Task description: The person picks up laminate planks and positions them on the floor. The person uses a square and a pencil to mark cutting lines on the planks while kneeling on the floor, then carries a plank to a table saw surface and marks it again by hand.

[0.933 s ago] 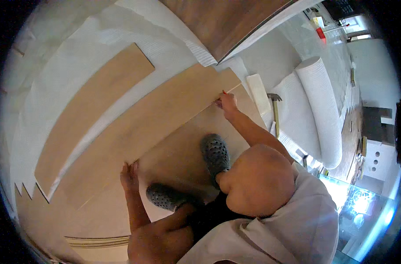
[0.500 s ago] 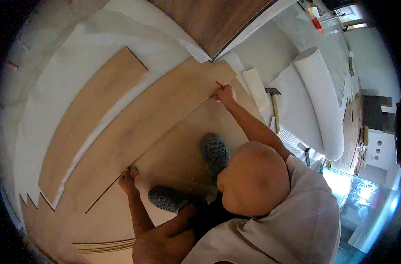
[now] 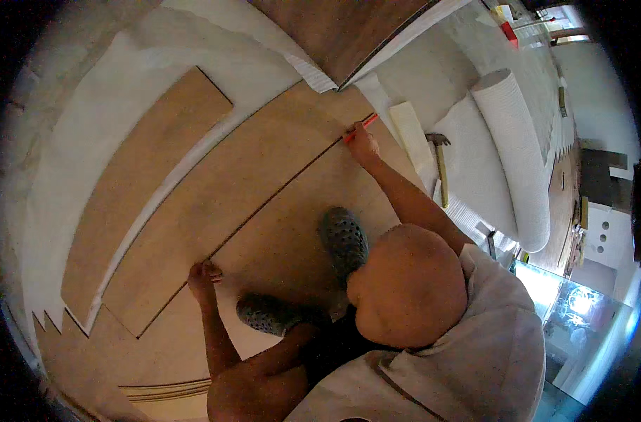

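Note:
A long light-wood floor plank (image 3: 229, 197) lies diagonally beside the boards laid under my knees, with a dark seam between them. My left hand (image 3: 203, 276) curls its fingers over the plank's near edge at that seam. At the plank's far end, my right hand (image 3: 363, 145) holds a red pencil (image 3: 361, 127) with its tip on the wood. My grey clogs (image 3: 344, 239) rest on the laid boards (image 3: 292, 232).
A shorter loose plank (image 3: 141, 190) lies on white underlay (image 3: 102, 119) to the left. To the right are a hammer (image 3: 441, 165), a pale offcut (image 3: 412, 130) and a big roll of white underlay (image 3: 517, 155). A dark wood panel (image 3: 334, 32) lies at the top.
The long plank's seam has shown up as a dark line along the laid boards. My right hand has shifted along the far end and the red pencil now shows clearly; my left hand stays at the edge.

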`<state>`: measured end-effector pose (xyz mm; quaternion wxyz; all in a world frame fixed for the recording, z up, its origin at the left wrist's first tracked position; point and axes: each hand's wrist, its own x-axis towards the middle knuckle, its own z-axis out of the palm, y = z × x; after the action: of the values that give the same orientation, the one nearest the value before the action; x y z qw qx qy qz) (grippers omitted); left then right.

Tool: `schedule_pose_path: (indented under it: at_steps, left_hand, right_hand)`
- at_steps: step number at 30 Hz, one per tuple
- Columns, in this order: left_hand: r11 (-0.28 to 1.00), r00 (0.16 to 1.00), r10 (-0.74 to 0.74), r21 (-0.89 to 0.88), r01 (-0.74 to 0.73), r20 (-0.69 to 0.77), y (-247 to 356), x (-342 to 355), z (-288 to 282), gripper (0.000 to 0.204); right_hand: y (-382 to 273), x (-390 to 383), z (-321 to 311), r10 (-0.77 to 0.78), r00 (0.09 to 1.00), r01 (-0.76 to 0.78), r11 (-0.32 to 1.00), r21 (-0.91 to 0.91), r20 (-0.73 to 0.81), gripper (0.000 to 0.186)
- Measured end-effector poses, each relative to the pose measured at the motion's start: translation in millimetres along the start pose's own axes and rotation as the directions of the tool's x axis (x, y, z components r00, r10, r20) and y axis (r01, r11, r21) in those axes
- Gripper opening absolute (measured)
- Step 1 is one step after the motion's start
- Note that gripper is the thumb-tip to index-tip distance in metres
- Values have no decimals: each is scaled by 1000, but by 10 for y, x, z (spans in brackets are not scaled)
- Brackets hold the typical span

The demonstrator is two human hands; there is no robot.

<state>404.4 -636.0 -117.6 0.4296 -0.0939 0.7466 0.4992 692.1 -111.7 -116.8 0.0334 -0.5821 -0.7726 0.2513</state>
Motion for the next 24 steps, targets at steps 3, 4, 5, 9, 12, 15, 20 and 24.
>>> schedule_pose_path:
  at_steps: [3, 4, 5, 9, 12, 15, 20, 24]
  left_hand:
    - [999, 999, 32, 31, -33, 35, -13, 2, -11, 27]
    - [993, 998, 55, 102, -58, 31, 70, -44, 30, 27]
    - [923, 981, 191, 338, -184, 14, 116, -28, -9, 25]
    - [396, 834, 552, 875, -280, 17, 459, 208, -354, 17]
    - [280, 677, 728, 858, -431, 103, 584, 657, -802, 26]
    - [97, 661, 733, 938, -332, 158, 601, 1166, -1298, 45]
    - [193, 793, 610, 969, -157, 7, 1049, 1533, -1241, 43]
    - [170, 826, 564, 975, -141, 21, 1504, 1337, -771, 46]
  right_hand:
    - [25, -1, -21, 20, 1000, -20, 999, -31, 4, 40]
    - [49, -24, -39, 16, 1000, -16, 999, -37, 8, 40]
    - [46, -69, -52, -37, 999, 36, 998, -54, -25, 39]
    - [-180, -385, -125, 146, 983, -137, 987, -86, 112, 32]
    - [-9, -598, -125, -92, 975, 154, 933, -324, 200, 32]
    - [213, -612, 126, -189, 916, 377, 706, -600, 354, 34]
    - [-501, -633, -197, -238, 838, 404, 876, -265, 492, 43]
    - [-564, 365, 53, -575, 732, 681, 605, -413, 366, 43]
